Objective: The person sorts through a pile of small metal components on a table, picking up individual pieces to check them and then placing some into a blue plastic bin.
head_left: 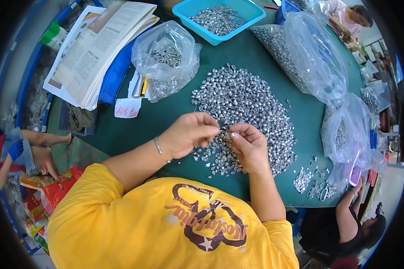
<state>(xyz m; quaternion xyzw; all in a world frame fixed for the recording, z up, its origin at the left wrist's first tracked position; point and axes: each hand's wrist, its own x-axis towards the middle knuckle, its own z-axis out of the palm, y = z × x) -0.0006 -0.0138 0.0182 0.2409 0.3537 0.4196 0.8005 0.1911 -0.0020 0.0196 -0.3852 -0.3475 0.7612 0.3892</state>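
Note:
A wide pile of small, shiny silver-grey metal pieces (256,103), rounded like little cups, lies on the green table in front of me. Over its near edge, my left hand (191,134) pinches thumb and forefinger together. Close by on the right, my right hand (250,145) is also closed in a pinch, its fingertips facing the left ones. A tiny pale glint shows at the right fingertips, but whatever either hand holds is too small to make out. Slightly apart from each other, both hands hover above the loose pieces.
A blue basket (220,36) of metal parts stands at the back. Clear bags (166,58) of parts sit behind left, others (316,58) at right. Newspapers (98,49) lie far left. Small heaps of rings (323,190) rest near right. Other people sit around the table.

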